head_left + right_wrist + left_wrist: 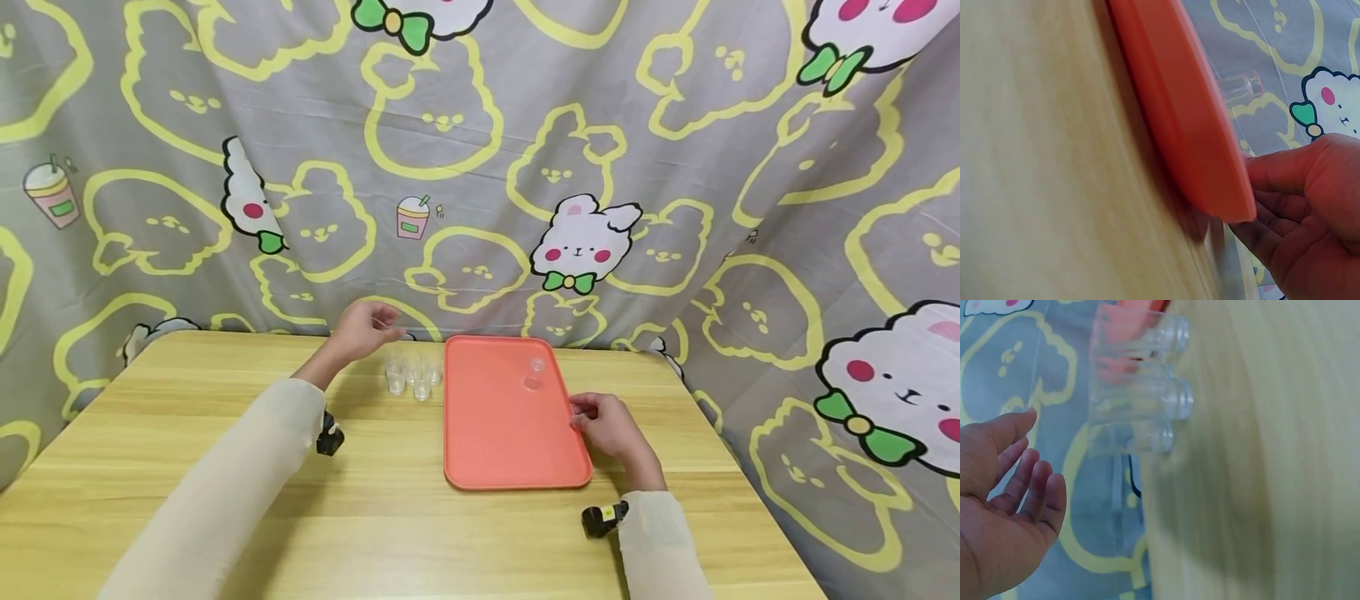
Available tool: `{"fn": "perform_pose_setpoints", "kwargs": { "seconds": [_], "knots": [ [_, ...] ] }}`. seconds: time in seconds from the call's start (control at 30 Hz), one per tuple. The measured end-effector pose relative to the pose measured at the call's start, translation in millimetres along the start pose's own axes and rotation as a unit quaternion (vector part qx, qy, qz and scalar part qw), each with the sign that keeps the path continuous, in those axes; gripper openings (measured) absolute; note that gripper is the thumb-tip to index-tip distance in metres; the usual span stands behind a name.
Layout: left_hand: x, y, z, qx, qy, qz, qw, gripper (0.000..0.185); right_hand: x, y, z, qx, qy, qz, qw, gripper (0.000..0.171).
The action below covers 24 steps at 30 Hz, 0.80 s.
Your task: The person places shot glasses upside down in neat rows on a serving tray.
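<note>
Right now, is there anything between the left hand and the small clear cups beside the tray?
Nothing visible. The left hand hovers open just above and behind the clear cups on the table, with only air between. The orange tray lies to their right, outside that path.

Looked like a makeshift home setup: cartoon-rabbit cloth (480, 167) hung as a backdrop behind a plain wooden tabletop (225, 400) with an orange tray (502, 433).

From my head view the clear cups (411, 377) beside the tray (495, 433) are too small and see-through to count surely. My left wrist view blurs them. In my right wrist view the tray's rim hides my right grip's (1310, 212) fingertips.
</note>
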<state>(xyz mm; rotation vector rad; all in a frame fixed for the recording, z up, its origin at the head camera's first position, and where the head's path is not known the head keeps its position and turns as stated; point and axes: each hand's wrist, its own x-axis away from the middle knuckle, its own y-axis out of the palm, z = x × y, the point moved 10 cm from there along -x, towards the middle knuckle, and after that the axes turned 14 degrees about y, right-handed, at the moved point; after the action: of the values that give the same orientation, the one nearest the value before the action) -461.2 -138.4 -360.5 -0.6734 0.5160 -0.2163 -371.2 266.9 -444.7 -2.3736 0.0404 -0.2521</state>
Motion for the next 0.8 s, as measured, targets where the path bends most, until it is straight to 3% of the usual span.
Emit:
{"fn": "perform_pose_setpoints", "kwargs": {
  "seconds": [0.17, 0.47, 0.8],
  "knots": [
    [9.5, -0.3, -9.1, 0.007, 0.009, -0.002, 0.9999, 0.034, 1, 0, 0, -0.002, -0.004, -0.002, 1.0, 0.031],
    [24.1, 1.2, -30.2, 0.024, -0.011, -0.015, 0.9995, 0.037, 2, 1, -1, -0.005, -0.005, -0.001, 1.0, 0.031],
    [32.1, 10.7, -43.9, 0.066, -0.019, -0.05, 0.9964, 0.048, 0, -1, 1, -0.007, 0.003, -0.002, 1.0, 0.031]
  ]
}}
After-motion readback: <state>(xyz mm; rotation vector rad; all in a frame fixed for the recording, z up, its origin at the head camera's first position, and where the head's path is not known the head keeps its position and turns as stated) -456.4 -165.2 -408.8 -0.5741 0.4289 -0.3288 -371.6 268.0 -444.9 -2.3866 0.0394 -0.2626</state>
